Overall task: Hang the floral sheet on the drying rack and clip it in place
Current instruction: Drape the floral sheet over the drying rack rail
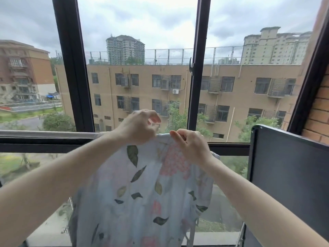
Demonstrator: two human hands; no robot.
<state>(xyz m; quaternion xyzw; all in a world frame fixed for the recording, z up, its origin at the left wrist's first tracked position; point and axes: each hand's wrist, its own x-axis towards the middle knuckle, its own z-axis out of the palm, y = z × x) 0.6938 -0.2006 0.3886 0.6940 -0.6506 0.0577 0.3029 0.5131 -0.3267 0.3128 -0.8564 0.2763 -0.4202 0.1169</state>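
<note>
The floral sheet (142, 189), pale blue with green leaves and pink flowers, hangs down from a grey horizontal rail (44, 134) in front of the window. My left hand (137, 127) is at the sheet's top edge, fingers curled; a small pale pink thing shows between its fingertips, too blurred to name. My right hand (192, 145) pinches the top fold of the sheet just to the right. Both hands are close together at the rail. Part of a rack frame (191, 234) shows below the sheet.
A black-framed window (195, 68) fills the view, with buildings and trees outside. A dark flat panel (288, 175) stands at the right, beside a brick wall (318, 114). The rail runs on to the left of the sheet.
</note>
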